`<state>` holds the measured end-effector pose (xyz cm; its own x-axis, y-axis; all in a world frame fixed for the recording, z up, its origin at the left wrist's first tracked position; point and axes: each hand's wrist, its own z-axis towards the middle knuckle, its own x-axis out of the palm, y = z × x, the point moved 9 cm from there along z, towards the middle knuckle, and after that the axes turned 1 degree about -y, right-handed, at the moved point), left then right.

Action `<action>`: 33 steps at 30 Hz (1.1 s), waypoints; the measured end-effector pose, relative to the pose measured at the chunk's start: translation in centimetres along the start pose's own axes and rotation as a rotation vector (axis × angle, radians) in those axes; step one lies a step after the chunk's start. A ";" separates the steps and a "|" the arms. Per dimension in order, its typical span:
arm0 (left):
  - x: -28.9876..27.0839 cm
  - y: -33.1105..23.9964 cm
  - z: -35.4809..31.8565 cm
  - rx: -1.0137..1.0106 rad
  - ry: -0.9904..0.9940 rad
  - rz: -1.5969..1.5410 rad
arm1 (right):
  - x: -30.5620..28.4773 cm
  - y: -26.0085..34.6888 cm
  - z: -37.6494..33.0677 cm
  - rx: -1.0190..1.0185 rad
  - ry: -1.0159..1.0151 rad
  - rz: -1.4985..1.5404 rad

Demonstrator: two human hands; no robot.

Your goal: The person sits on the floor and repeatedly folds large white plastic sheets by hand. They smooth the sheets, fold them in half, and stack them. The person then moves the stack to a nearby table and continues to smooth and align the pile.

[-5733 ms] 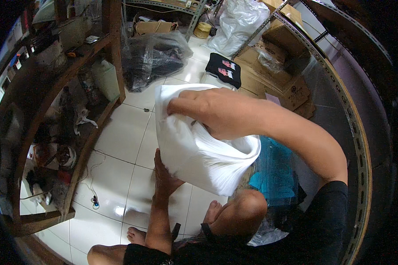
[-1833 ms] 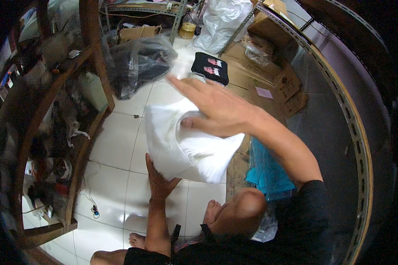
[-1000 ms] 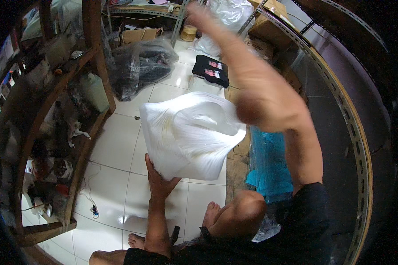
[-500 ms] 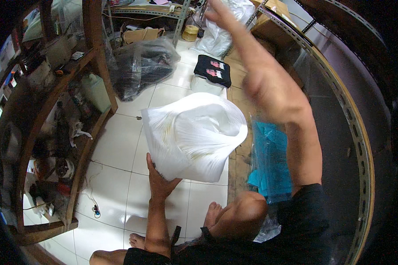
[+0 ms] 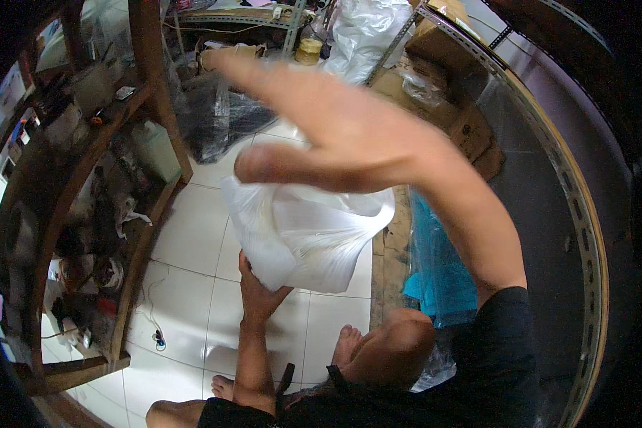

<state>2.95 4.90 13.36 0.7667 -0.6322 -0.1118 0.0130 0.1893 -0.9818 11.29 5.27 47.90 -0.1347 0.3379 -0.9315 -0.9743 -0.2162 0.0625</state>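
Observation:
My left hand grips the near lower edge of a white, finely creased bag, its thumb up along the left side. The bag stands puffed out above the floor, with a wide rounded mouth at its far side. Above it, close to the camera, my right hand is stretched across, thumb and fingers apart and blurred by motion. Nothing shows in this hand. It hides the bag's far rim and the black printed cloth behind it.
A wooden shelf full of clutter lines the left. Dark goods in clear plastic lie on the floor beyond. Blue packets in clear wrap rest on cardboard at my right. A white sack stands at the back.
My right hand has swept from the far right leftward over the bag, now covering its far part. The left hand keeps its hold at nearly the same spot.

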 end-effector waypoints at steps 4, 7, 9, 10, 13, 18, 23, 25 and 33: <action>-0.4 0.7 -0.1 0.040 -0.038 0.077 | 1.7 1.5 -1.2 -0.137 -0.098 -0.051; -0.1 0.8 -0.2 0.017 -0.060 0.114 | 0.8 3.1 -2.5 -0.178 -0.064 0.003; -0.4 0.9 -0.5 -0.020 -0.038 0.139 | -4.2 4.8 -3.1 -0.250 -0.211 0.053; -0.5 1.5 -0.6 -0.039 -0.026 0.127 | -3.9 5.2 -3.8 -0.256 -0.215 0.004; 0.0 1.9 -0.2 -0.062 0.021 0.072 | 0.2 3.8 -4.9 -0.162 -0.050 -0.070; -1.1 -0.1 -0.2 -0.001 -0.060 0.055 | -5.1 2.4 -4.1 -0.068 -0.179 -0.078; 0.4 -0.4 -0.4 -0.008 -0.047 0.163 | -2.0 0.2 -5.1 -0.034 -0.009 -0.044; -0.2 0.1 -0.4 0.012 -0.058 0.211 | -4.2 -0.8 -4.4 -0.183 -0.340 -0.102; -0.3 0.1 -0.4 0.039 -0.053 0.145 | -6.0 -2.2 -3.4 -0.045 -0.258 0.005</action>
<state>2.44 4.77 13.28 0.7954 -0.5553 -0.2428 -0.0763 0.3057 -0.9491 14.80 0.64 52.14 -0.1863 0.5584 -0.8084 -0.9655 -0.2566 0.0453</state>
